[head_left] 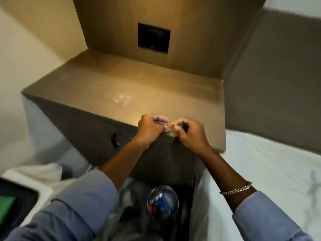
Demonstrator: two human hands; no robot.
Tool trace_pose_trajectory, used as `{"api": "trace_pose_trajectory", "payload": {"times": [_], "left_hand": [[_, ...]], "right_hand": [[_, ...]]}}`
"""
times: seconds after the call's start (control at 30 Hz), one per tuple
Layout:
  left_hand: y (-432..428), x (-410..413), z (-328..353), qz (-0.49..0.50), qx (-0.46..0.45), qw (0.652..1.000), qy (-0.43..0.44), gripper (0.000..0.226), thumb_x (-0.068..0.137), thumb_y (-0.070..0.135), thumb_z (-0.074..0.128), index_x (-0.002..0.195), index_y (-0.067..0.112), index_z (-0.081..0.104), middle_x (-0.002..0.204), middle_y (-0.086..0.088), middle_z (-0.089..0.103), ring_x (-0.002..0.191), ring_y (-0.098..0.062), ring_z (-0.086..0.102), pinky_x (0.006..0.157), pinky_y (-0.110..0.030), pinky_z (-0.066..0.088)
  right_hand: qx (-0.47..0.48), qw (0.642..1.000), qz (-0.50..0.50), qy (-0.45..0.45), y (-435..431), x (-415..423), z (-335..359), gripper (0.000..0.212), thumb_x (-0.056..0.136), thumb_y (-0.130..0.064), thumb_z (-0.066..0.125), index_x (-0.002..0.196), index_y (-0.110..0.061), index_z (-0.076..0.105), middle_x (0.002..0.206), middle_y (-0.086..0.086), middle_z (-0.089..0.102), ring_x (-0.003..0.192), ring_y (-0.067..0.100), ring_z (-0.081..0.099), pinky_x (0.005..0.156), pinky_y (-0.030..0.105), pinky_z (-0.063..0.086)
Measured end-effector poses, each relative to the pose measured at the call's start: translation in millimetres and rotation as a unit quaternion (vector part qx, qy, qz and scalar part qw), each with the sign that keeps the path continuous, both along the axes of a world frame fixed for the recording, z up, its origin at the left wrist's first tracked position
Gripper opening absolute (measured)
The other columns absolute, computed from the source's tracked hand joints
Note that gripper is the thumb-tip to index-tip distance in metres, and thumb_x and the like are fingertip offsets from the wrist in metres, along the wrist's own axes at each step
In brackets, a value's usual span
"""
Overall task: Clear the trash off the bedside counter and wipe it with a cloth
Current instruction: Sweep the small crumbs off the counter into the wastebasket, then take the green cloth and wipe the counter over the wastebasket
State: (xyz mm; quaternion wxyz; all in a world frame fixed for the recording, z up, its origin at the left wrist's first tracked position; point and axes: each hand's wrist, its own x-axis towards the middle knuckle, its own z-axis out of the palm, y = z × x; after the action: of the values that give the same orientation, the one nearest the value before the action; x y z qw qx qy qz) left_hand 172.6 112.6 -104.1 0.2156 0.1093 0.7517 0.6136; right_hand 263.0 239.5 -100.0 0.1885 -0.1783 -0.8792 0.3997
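The bedside counter (121,87) is a brown wooden top, lit warmly, with faint smears near its middle. Both hands sit at its front edge. My left hand (150,127) is curled into a fist, and I cannot make out anything inside it. My right hand (188,132) pinches a small tan scrap (173,127) between thumb and fingers, right beside the left hand. Below my arms a trash bag (132,197) hangs open, with a clear plastic bottle (162,202) lying in it. No cloth is in view.
A black switch panel (153,38) is set in the wooden back wall. A drawer handle (114,140) shows on the cabinet front. The white bed (269,171) lies to the right. A white cart with a dark screen (15,202) stands at the lower left.
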Motion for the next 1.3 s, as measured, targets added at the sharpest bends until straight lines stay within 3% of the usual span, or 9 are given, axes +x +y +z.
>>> {"api": "trace_pose_trajectory", "payload": {"times": [0.13,0.27,0.4,0.57,0.7,0.93,1.07,1.2,1.3], "left_hand": [[-32.1,69.0,-42.5,0.01,0.001,1.0,-0.028,0.019,0.072,-0.013,0.071,0.085,0.001,0.072,0.079,-0.018,0.07,0.072,-0.028,0.068,0.075,-0.041,0.059],[-49.2,118.6,-110.0,0.002,-0.087,0.989,-0.122,0.022,0.08,-0.01,0.066,0.102,-0.008,0.067,0.091,-0.027,0.071,0.079,-0.034,0.07,0.083,-0.048,0.06],[-56.9,143.2,-179.4,0.005,-0.138,0.972,-0.191,0.027,0.085,-0.006,0.061,0.112,-0.003,0.065,0.106,-0.027,0.07,0.071,-0.022,0.067,0.075,-0.036,0.06],[-89.9,150.2,-210.6,0.048,-0.142,0.965,-0.216,0.025,0.084,-0.003,0.061,0.107,0.004,0.068,0.102,-0.025,0.071,0.087,-0.035,0.071,0.088,-0.049,0.059],[-148.8,134.5,-189.5,0.091,-0.125,0.972,-0.176,0.019,0.088,-0.001,0.06,0.101,0.011,0.066,0.095,-0.016,0.069,0.09,-0.034,0.069,0.088,-0.048,0.058],[-293.2,86.5,-134.3,0.255,-0.08,0.953,-0.14,0.022,0.09,0.008,0.062,0.11,0.002,0.064,0.108,-0.027,0.068,0.094,-0.04,0.066,0.091,-0.052,0.055],[-391.5,69.9,-109.4,0.432,-0.089,0.893,-0.092,0.012,0.084,0.002,0.061,0.091,0.008,0.069,0.096,-0.021,0.07,0.085,-0.032,0.066,0.081,-0.044,0.056],[-477.0,59.7,-108.1,0.526,-0.203,0.82,-0.094,0.021,0.077,0.008,0.066,0.097,0.0,0.066,0.101,-0.021,0.07,0.097,-0.036,0.065,0.076,-0.03,0.043],[-503.2,51.4,-122.5,0.494,-0.191,0.827,-0.187,0.048,0.075,0.021,0.077,0.112,-0.005,0.06,0.112,-0.024,0.066,0.101,-0.037,0.065,0.074,-0.035,0.052]], "right_hand": [[-0.092,0.996,0.0,-0.014,-23.6,69.5,-46.9,0.009,0.085,-0.01,0.069,0.087,-0.017,0.075,0.072,-0.011,0.069,0.064,0.004,0.063,0.066,0.026,0.055],[-0.132,0.981,-0.046,-0.138,-39.5,113.6,-130.1,0.008,0.085,-0.008,0.07,0.09,-0.009,0.075,0.083,0.004,0.074,0.075,0.02,0.07,0.073,0.037,0.059],[-0.15,0.954,-0.081,-0.248,-50.3,125.3,-217.0,0.009,0.085,-0.014,0.07,0.091,-0.01,0.076,0.086,0.009,0.076,0.078,0.025,0.071,0.074,0.036,0.058],[-0.113,0.928,-0.082,-0.346,-52.9,131.4,-266.7,0.02,0.089,-0.016,0.064,0.101,-0.003,0.071,0.103,0.021,0.073,0.098,0.035,0.067,0.085,0.036,0.053],[-0.131,0.938,-0.122,-0.296,-64.6,124.6,-243.3,0.019,0.088,-0.006,0.061,0.102,-0.001,0.072,0.104,0.02,0.073,0.1,0.034,0.066,0.074,0.013,0.038],[-0.133,0.969,0.088,-0.19,-192.2,26.8,-154.9,0.015,0.083,-0.007,0.07,0.097,-0.007,0.074,0.089,0.013,0.076,0.085,0.027,0.073,0.084,0.037,0.057],[-0.142,0.951,0.237,-0.135,-318.6,-30.1,-118.4,0.011,0.081,-0.014,0.074,0.092,-0.011,0.074,0.082,0.005,0.076,0.075,0.022,0.072,0.075,0.031,0.058],[-0.109,0.931,0.333,-0.103,-435.6,-70.0,-115.1,0.019,0.079,-0.012,0.074,0.098,-0.008,0.072,0.088,0.005,0.074,0.083,0.022,0.07,0.073,0.007,0.047],[-0.014,0.912,0.382,-0.148,-493.8,-93.8,-130.5,0.039,0.081,-0.016,0.07,0.118,-0.006,0.061,0.116,0.016,0.069,0.107,0.031,0.063,0.095,0.034,0.05]]}}
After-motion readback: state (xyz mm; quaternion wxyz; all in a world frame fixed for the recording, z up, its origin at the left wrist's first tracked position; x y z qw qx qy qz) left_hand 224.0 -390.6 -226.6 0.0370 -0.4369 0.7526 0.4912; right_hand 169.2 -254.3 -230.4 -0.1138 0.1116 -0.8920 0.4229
